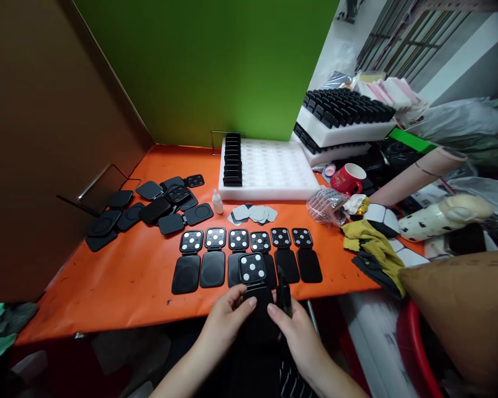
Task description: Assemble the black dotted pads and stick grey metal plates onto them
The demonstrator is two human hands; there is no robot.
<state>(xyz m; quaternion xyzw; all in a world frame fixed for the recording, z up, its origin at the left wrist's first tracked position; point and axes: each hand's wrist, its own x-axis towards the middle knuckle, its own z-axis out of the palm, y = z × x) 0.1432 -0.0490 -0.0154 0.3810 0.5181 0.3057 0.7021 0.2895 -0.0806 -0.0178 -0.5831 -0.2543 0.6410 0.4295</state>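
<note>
Head view: the left hand (pixel 228 312) and right hand (pixel 295 326) grip a black hinged piece (pixel 258 312) over the worktop's near edge (pixel 128 326), long axis running away from the body, dotted panel (pixel 253 267) pointing forward; the right also holds a dark tool (pixel 283 296).

Free passage front-left on the orange table (pixel 124 293), hinged cases (pixel 213 269) rightward.

Held piece (pixel 261 298) black, dots (pixel 252 267) white; tabletop (pixel 108 284) orange.
</note>
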